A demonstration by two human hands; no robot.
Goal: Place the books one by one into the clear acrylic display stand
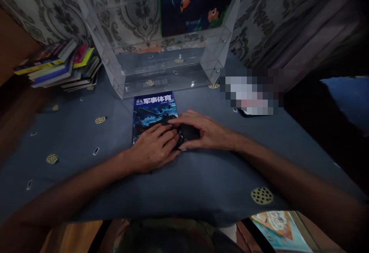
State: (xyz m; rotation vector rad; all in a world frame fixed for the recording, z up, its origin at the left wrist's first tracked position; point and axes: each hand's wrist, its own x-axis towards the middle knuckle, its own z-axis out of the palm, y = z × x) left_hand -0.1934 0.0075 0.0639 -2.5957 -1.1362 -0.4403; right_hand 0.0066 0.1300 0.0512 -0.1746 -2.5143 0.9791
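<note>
The left hand [155,145] lies flat, fingers extended over the lower right of the blue book [154,110], closed on nothing. At its three o'clock, the right hand [198,130] curves open, thumb and fingers well apart, tips at the book's right edge; no firm pinch shows. The book lies flat on the table [72,137], toward the hands' eleven o'clock. At twelve, a clear rack [161,85] already bears one picture book [198,7], upright; the blue one remains outside. At ten sits a stack of books [57,66].
</note>
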